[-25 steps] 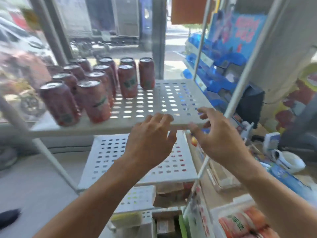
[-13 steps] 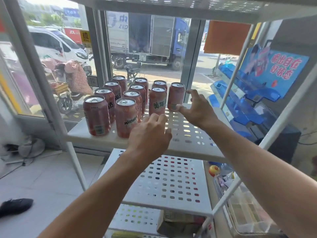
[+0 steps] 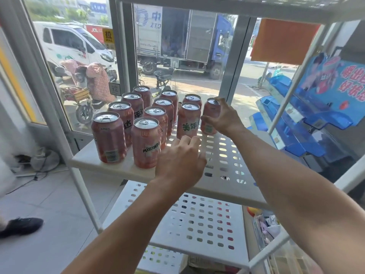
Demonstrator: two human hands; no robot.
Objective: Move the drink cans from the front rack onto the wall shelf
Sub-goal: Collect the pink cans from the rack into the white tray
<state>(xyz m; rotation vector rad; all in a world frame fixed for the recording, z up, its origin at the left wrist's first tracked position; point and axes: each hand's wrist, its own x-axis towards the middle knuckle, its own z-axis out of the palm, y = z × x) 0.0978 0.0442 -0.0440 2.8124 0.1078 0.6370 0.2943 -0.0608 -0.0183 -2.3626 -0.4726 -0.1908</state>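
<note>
Several pinkish-red drink cans stand upright in rows on the white perforated rack shelf [image 3: 227,155]. My right hand [image 3: 223,117] has its fingers and thumb curled round the rightmost can [image 3: 209,113] at the far right of the group. My left hand [image 3: 180,161] hovers over the shelf's front part with fingers loosely curled, holding nothing. It sits just right of the front can marked Mirinda [image 3: 145,143] and in front of a can with green characters [image 3: 187,121].
A white rack post [image 3: 79,175] stands at the left and another [image 3: 286,91] at the right. A lower perforated shelf [image 3: 201,220] lies beneath. Blue display bins [image 3: 296,125] fill the right side. Behind the cans is a glass window. A dark shoe [image 3: 19,226] lies on the floor.
My right hand has reached further in and closed round the rightmost can. My left hand has moved forward over the shelf toward the cans. The view has come closer.
</note>
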